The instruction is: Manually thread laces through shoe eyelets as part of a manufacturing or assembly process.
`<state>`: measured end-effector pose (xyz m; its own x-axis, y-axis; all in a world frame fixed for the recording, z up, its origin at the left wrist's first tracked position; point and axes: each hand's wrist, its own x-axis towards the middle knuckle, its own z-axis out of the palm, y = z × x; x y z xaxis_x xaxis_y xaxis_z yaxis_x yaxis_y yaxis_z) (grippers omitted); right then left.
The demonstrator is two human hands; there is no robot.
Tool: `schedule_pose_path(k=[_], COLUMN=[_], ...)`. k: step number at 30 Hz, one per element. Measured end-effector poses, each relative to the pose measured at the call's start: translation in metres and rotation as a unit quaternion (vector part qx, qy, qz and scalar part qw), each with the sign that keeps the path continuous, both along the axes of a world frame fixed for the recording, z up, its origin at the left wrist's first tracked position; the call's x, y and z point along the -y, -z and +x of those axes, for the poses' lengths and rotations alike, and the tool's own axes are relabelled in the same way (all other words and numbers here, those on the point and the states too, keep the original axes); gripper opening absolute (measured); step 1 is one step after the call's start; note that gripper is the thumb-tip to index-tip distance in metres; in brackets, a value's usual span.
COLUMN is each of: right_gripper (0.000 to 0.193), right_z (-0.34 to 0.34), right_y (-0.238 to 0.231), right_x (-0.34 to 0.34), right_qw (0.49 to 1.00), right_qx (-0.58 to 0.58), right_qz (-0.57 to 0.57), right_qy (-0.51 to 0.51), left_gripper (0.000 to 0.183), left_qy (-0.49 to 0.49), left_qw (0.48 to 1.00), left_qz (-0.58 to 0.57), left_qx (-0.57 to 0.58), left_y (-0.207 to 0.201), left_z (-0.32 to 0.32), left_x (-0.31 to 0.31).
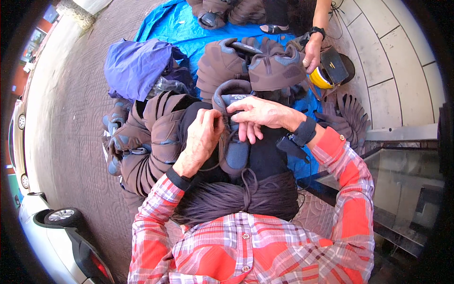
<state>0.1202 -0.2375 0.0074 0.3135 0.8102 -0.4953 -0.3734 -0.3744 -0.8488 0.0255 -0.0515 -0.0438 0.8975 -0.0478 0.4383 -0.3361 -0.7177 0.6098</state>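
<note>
A brown shoe upper with a blue mesh tongue and padded collar lies over my dark-clad legs. My left hand is at its left edge, fingers pinched together; what they hold is hidden. My right hand reaches across the upper from the right, its thumb and forefinger closed at the eyelet edge while the other fingers hang loosely over the tongue. A thick bundle of dark shoelaces rests across my lap, tied round with a looped lace. A thin lace curves below my left hand.
Stacked brown shoe uppers lie at my left, and another pile stands ahead on a blue tarp. Purple cloth covers a heap. Another person's hand reaches beside a yellow container. A glass-panelled frame stands right.
</note>
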Motion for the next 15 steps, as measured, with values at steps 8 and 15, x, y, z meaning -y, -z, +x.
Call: schedule_pose_path(k=[8, 15], right_gripper=[0.053, 0.052], right_z=[-0.002, -0.006], right_y=[0.005, 0.002], right_x=[0.001, -0.001], right_qw=[1.0, 1.0], right_qx=[-0.006, 0.018], right_qz=[0.008, 0.011], right_qy=[0.015, 0.011], left_gripper=[0.014, 0.011], left_qy=[0.0, -0.003], left_qw=[0.994, 0.992], left_qz=[-0.085, -0.051], left_qx=[-0.072, -0.116], left_y=[-0.003, -0.005], left_z=[-0.006, -0.007], left_x=[-0.006, -0.006])
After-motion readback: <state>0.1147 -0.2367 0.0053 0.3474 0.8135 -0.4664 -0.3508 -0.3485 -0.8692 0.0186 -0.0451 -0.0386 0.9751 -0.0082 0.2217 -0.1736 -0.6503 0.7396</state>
